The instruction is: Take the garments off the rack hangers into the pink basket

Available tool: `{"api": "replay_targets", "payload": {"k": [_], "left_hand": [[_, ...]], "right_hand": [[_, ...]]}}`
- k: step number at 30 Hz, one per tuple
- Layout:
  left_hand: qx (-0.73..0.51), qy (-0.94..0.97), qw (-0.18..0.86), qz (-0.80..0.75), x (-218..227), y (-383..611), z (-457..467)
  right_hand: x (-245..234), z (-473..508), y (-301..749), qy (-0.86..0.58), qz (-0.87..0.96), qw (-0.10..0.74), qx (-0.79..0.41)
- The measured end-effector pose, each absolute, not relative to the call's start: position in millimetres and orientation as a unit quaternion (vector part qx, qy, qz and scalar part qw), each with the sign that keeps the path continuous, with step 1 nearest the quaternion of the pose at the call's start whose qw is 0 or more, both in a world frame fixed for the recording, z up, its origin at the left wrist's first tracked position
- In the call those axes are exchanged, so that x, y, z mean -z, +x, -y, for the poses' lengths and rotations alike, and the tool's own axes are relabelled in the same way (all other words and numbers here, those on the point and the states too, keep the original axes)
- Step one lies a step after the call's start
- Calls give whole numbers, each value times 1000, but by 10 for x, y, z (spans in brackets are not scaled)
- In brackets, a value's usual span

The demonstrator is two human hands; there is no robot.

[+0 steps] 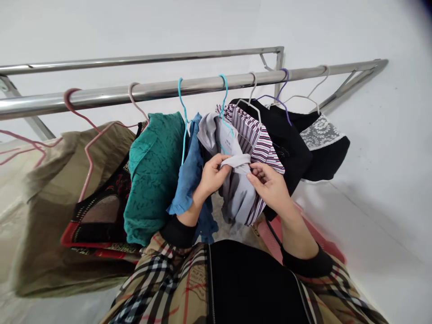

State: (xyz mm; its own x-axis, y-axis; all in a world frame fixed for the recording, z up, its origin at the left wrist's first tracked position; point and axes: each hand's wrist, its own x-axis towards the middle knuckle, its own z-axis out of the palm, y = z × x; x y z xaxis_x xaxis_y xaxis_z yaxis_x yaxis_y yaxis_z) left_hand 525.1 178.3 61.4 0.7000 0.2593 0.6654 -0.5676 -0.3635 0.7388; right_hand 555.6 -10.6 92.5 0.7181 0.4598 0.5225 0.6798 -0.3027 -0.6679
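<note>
A light grey shirt (238,193) hangs from a turquoise hanger (223,96) on the front rail. My left hand (215,173) pinches the left part of its folded collar band between thumb and fingers. On the other side of the band, my right hand (266,180) grips the same grey cloth with its thumb and curled fingers. Just left of my left hand hangs a blue denim garment (191,180) on another turquoise hanger (182,103). Behind my right hand is a striped blouse (268,146) on a pale hanger (251,101).
A steel front rail (155,92) crosses the view, with a rear rail (151,58) near the wall. Green (155,180) and khaki garments (43,225) hang left. Black garments (293,144) hang right, one under a purple hanger (281,90). A pink basket (324,234) sits below.
</note>
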Motion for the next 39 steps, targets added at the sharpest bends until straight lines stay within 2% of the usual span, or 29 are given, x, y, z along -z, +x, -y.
{"api": "replay_targets", "payload": {"k": [3, 10, 16, 20, 25, 29, 35, 39], "left_hand": [[-400, 695, 592, 86, -752, 5344, -1838], [-490, 606, 626, 13, -939, 5696, -1904], [-429, 590, 683, -31, -703, 5773, -1958], [-478, 617, 624, -51, -475, 5607, -1944], [-532, 692, 488, -27, -166, 5412, -1873], [-526, 731, 434, -1, 49, 5380, -1866], [-537, 724, 428, -69, 189, 5379, -1953], [-521, 702, 472, -109, 203, 5292, -1965]], "right_hand": [[-835, 25, 5537, -777, 358, 514, 61], [-820, -114, 5378, -760, 379, 526, 50], [-782, -204, 5398, -725, 375, 578, -31], [-714, -269, 5483, -700, 351, 619, -61], [-678, -446, 5649, -698, 328, 637, 30], [-711, -632, 5783, -708, 320, 626, 63], [-572, -692, 5936, -701, 254, 653, 136], [-368, -594, 5943, -721, 235, 649, 59]]}}
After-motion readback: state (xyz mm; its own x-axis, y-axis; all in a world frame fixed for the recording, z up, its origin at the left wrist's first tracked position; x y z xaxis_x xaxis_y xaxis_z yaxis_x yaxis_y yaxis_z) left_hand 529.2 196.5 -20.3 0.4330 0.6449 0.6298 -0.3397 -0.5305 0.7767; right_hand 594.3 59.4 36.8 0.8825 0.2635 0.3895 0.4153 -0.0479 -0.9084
